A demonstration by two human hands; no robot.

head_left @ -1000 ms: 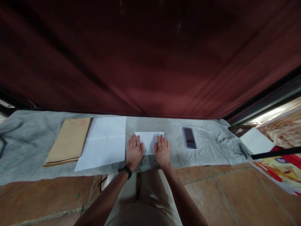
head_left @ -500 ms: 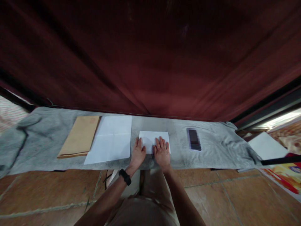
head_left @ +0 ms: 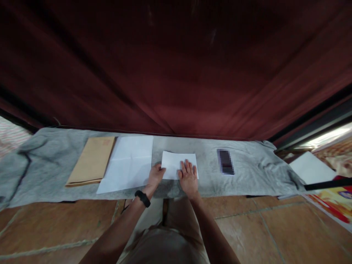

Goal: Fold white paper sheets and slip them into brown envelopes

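Note:
A small white sheet of folded-looking paper [head_left: 172,164] lies in front of me on the grey cloth. My left hand [head_left: 156,173], with a black band on its wrist, pinches the paper's left edge between thumb and fingers, and that side lifts slightly. Flat on the right part of the same paper rests my right hand [head_left: 189,178], its fingers spread. Left of my hands are a larger white sheet [head_left: 129,163] with a crease across it and a stack of brown envelopes [head_left: 92,159].
The grey cloth [head_left: 209,187] covers a long narrow surface. A dark, pixelated phone-like object [head_left: 226,162] lies to the right. A dark red curtain [head_left: 176,73] hangs behind. Further right are a white sheet [head_left: 312,168] and a colourful printed package [head_left: 334,205]. Tiles cover the floor [head_left: 247,227].
My left hand has moved from lying on the paper to its left edge and now grips it, raising that side a little. My right hand stays flat in place.

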